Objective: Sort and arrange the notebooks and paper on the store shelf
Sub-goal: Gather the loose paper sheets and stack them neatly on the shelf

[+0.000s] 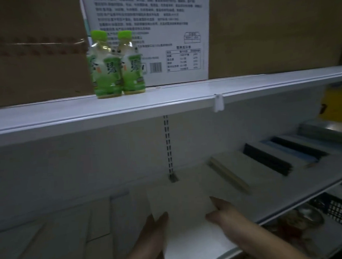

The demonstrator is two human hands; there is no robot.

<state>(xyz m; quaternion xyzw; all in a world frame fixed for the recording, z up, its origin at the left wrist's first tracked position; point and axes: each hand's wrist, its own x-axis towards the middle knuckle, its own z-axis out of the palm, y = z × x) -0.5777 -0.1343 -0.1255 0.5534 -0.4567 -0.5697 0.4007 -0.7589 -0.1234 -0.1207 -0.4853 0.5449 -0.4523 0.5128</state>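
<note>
Mid-placement, by the look of it: on the lower shelf, setting down 1 pale paper pack, flat and near the front edge, between dim flat sheets to the left and the notebook row to the right. Left grip clamped along the pack's left edge, thumb over the top; right grip pinching the right edge between thumb and forefinger. Next, probably: pushing the pack back, squaring it with its neighbours, then releasing. Calls for even pressure from both sides, to avoid skewing the corners, and for stopping short of the overlapping notebooks. Counted, big to small: 2 full shelves, with the upper shelf overhead, plus a glimpse of a lower tier holding 1 dark basket. On the upper shelf, 2 cardboard boxes, left box and right box, with 1 white printed carton between them. In the notebook row, at least 4 overlapping stacks, pale, black-edged and blue; cannot fix an exact number through the blur. Among the flat sheets at the left, no clear count either. Smallest: 2 green bottles, upright, touching, in front of the carton.
</note>
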